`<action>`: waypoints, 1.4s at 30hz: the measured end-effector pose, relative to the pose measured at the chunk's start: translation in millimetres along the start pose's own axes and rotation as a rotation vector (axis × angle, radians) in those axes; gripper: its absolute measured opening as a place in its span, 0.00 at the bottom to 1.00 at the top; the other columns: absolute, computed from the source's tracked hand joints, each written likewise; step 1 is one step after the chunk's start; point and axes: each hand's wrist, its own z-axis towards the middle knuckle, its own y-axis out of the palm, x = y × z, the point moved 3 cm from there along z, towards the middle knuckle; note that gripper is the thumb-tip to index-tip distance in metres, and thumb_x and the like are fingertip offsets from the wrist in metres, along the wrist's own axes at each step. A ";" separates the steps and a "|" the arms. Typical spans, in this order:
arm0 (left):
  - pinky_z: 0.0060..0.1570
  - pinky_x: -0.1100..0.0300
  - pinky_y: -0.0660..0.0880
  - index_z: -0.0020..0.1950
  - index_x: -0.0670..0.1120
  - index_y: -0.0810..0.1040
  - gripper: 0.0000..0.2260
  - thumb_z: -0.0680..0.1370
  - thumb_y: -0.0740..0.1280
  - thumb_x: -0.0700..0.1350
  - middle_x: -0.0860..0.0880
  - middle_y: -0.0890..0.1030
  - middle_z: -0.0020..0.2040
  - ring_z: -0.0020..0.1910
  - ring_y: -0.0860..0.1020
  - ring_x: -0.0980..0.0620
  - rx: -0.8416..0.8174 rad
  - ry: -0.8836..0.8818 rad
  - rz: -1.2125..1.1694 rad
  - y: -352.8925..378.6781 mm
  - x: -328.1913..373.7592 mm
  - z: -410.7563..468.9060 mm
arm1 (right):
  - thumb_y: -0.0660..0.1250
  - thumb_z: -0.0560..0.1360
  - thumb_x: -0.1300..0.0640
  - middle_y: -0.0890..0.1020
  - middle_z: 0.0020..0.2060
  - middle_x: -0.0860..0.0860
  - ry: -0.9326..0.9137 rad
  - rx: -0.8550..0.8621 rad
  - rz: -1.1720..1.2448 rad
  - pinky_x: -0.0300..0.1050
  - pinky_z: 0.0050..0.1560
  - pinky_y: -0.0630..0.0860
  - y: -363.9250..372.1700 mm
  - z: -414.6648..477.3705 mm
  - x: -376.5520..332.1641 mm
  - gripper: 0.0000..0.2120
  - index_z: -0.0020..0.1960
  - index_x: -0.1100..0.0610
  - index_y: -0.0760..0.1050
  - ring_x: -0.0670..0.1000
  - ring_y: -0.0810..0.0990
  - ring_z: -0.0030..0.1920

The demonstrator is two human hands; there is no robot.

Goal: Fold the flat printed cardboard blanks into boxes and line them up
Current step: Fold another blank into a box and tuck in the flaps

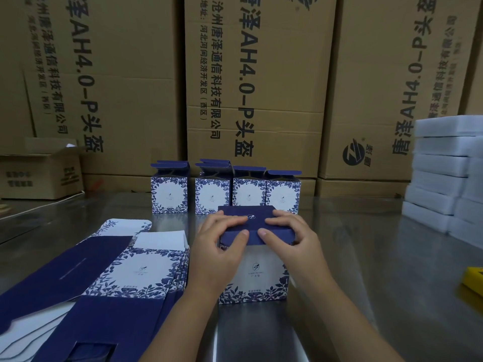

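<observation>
Your left hand and right hand are both on the box you're working, centre of the steel table, standing upright. Fingers lie flat across the dark blue lid, thumbs push on the front flap; both hands are relaxed and pressing, not clenched. Behind it, just apart, is the row of four folded boxes, top flaps up; the leftmost stands a little apart from the other three. The stack of flat blanks lies to your left, just beside the left wrist. Brown cartons wall off the back, with a small open carton far left. White foam blocks are stacked on the right, and a yellow item is cut off at the right edge, can't tell what it is
</observation>
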 end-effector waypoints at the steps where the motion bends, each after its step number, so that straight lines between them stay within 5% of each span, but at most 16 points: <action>1: 0.61 0.63 0.67 0.45 0.60 0.79 0.08 0.70 0.66 0.48 0.59 0.78 0.52 0.63 0.70 0.61 -0.010 0.009 0.000 0.5 -0.5 0.3 | 0.76 0.66 0.54 0.78 0.54 0.39 -0.012 0.000 -0.011 0.37 0.48 0.74 -0.1 0.1 -0.9 0.08 0.42 0.42 0.81 0.37 0.76 0.56; 4: 0.63 0.62 0.65 0.43 0.57 0.79 0.07 0.68 0.66 0.46 0.59 0.78 0.51 0.64 0.70 0.57 -0.020 0.011 -0.024 0.0 -2.6 1.5 | 0.77 0.65 0.53 0.78 0.54 0.40 -0.034 -0.004 -0.032 0.31 0.44 0.72 -0.2 -0.1 -2.6 0.09 0.41 0.40 0.82 0.36 0.75 0.55; 9: 0.63 0.57 0.67 0.42 0.57 0.79 0.06 0.68 0.67 0.46 0.58 0.79 0.50 0.63 0.71 0.55 -0.011 0.024 -0.034 0.0 -2.3 2.5 | 0.77 0.63 0.50 0.76 0.54 0.36 -0.079 0.001 -0.152 0.47 0.58 0.73 0.2 -2.1 -5.6 0.10 0.42 0.40 0.82 0.38 0.71 0.60; 17: 0.63 0.62 0.65 0.43 0.59 0.78 0.15 0.71 0.73 0.37 0.60 0.79 0.49 0.64 0.71 0.53 -0.014 0.082 0.041 -2.8 -3.9 2.9 | 0.76 0.66 0.54 0.81 0.47 0.41 -0.255 0.009 -0.291 0.45 0.57 0.72 3.6 -3.7 -12.7 0.09 0.46 0.49 0.83 0.42 0.73 0.55; 20: 0.62 0.70 0.63 0.43 0.59 0.77 0.15 0.72 0.73 0.38 0.61 0.79 0.48 0.63 0.71 0.55 0.000 0.124 0.081 -2.3 -2.0 2.2 | 0.76 0.66 0.54 0.81 0.46 0.41 -0.257 0.004 -0.278 0.42 0.57 0.72 4.0 -3.3 -11.9 0.08 0.45 0.48 0.83 0.42 0.73 0.55; 26: 0.63 0.60 0.66 0.46 0.56 0.79 0.09 0.73 0.72 0.42 0.63 0.77 0.57 0.65 0.70 0.59 -0.048 0.146 0.097 -1.9 -1.2 3.0 | 0.74 0.69 0.54 0.80 0.45 0.40 -0.319 -0.011 -0.335 0.34 0.54 0.69 8.2 -3.4 -12.1 0.08 0.47 0.45 0.83 0.42 0.74 0.53; 30: 0.59 0.68 0.67 0.44 0.59 0.78 0.07 0.71 0.68 0.47 0.63 0.79 0.48 0.59 0.72 0.64 -0.021 0.189 0.127 -2.0 2.5 3.0 | 0.74 0.70 0.55 0.80 0.44 0.41 -0.322 -0.013 -0.347 0.31 0.53 0.68 9.3 -3.4 -11.4 0.06 0.46 0.47 0.83 0.42 0.74 0.53; 42: 0.57 0.74 0.63 0.44 0.61 0.75 0.06 0.73 0.65 0.48 0.64 0.78 0.48 0.59 0.69 0.67 0.000 0.203 0.209 3.7 -3.1 0.7 | 0.72 0.71 0.57 0.79 0.42 0.39 -0.293 -0.028 -0.349 0.33 0.51 0.68 12.5 -3.6 -14.4 0.04 0.43 0.48 0.81 0.42 0.73 0.51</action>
